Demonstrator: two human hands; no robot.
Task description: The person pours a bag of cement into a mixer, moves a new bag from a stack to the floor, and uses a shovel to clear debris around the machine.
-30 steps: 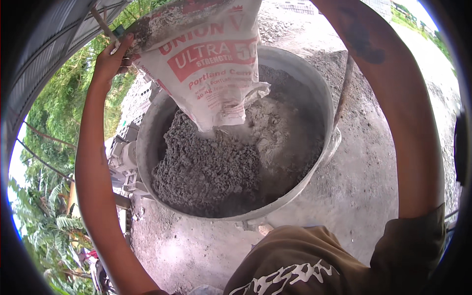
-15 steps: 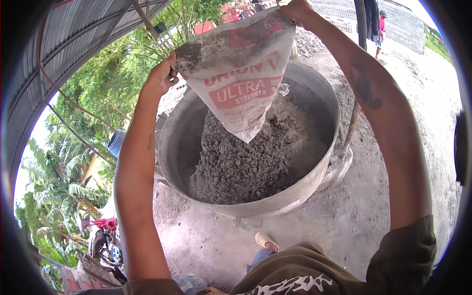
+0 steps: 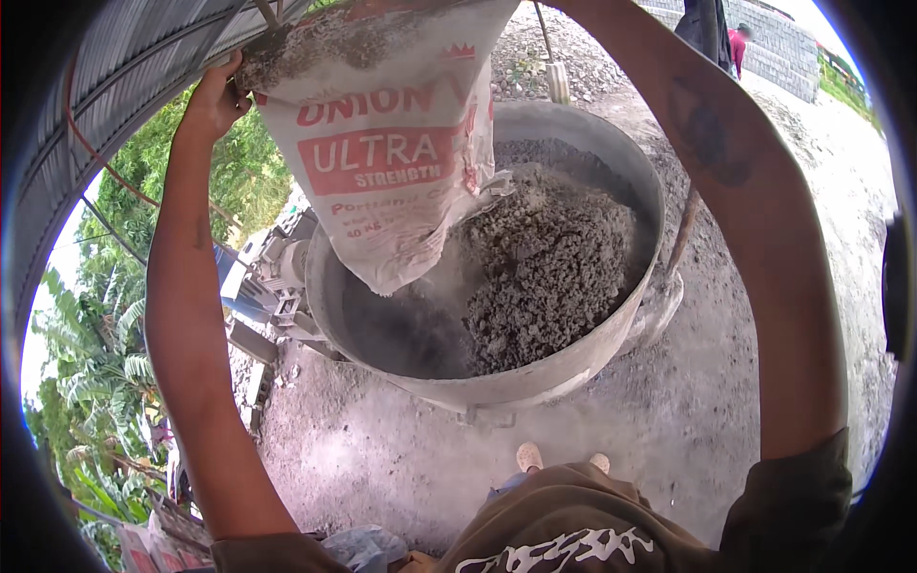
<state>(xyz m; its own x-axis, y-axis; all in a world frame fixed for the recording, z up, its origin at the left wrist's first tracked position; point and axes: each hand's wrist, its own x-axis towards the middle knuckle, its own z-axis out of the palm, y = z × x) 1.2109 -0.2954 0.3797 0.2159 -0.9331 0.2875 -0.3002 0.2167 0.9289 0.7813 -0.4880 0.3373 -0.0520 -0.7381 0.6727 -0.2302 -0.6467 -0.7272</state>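
The left hand (image 3: 216,103) holds the white bag (image 3: 377,162) by a top corner; it hangs toward four o'clock, long axis roughly twelve-to-six, tip over the round pan (image 3: 521,386). The right hand's grip, beyond view, I cannot tell.

The grey mix (image 3: 554,277) has shifted rightward in the drum (image 3: 535,382), and the sack (image 3: 377,162) hangs farther left.

Corrugated metal roof (image 3: 143,81) upper left, green foliage (image 3: 244,172) below, sunlit dusty ground (image 3: 712,401), grey block stack (image 3: 783,65) upper right.
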